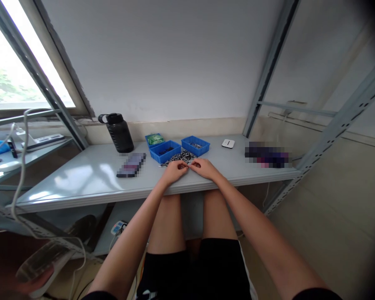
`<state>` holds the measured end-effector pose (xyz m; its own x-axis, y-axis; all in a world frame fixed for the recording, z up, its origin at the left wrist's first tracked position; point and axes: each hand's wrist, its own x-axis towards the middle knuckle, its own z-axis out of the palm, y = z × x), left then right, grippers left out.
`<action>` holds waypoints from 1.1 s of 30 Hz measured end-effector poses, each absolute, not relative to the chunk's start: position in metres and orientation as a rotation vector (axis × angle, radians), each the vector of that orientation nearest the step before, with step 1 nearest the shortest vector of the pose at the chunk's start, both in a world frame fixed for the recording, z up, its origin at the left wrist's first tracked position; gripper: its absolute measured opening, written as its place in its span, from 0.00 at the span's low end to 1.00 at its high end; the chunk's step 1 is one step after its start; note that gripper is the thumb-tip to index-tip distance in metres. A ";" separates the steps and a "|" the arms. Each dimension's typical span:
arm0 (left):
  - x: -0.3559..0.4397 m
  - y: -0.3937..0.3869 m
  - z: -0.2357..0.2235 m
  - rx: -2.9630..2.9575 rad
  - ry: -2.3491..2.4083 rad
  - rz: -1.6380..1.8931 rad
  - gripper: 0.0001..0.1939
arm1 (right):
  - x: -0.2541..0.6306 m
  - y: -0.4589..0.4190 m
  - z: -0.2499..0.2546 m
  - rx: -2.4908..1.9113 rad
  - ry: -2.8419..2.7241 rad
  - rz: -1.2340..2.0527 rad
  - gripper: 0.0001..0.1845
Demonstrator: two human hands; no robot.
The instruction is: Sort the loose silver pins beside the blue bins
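Observation:
My left hand [174,172] and my right hand [205,168] meet near the front edge of the table [90,177], fingertips almost touching. Both are closed in a pinch; what sits between the fingers is too small to make out. Just beyond them lies a loose pile of small shiny metal parts [184,156], like screws or pins. Behind the pile on the left stands a blue bin [166,158] with small dark pieces inside. To its right, another blue bin [203,151] holds some metal parts.
A third blue container [148,138] with a green packet is at the back. Left of the bins are a dark water bottle [120,133] and a blurred-out phone-like object [131,165]. A small white box [228,143] and a blurred dark item [265,155] lie right. Metal posts frame the table.

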<state>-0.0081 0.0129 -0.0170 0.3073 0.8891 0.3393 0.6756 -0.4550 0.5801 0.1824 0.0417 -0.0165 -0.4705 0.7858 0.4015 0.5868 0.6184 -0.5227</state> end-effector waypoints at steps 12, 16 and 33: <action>-0.008 0.012 -0.015 2.222 1.388 0.990 0.11 | 0.182 0.043 -0.016 -1.061 -2.232 0.457 0.12; -0.008 0.013 -0.017 2.196 1.381 1.015 0.11 | 0.182 0.042 -0.015 -1.078 -2.209 0.461 0.14; -0.008 0.015 -0.019 2.224 1.443 0.901 0.11 | 0.182 0.040 -0.015 -1.096 -2.178 0.456 0.11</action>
<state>-0.0084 0.0150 -0.0195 0.2829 0.9027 0.3241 0.6873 -0.4265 0.5880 0.1824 0.0404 -0.0152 -0.4402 0.8071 0.3934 0.5813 0.5901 -0.5602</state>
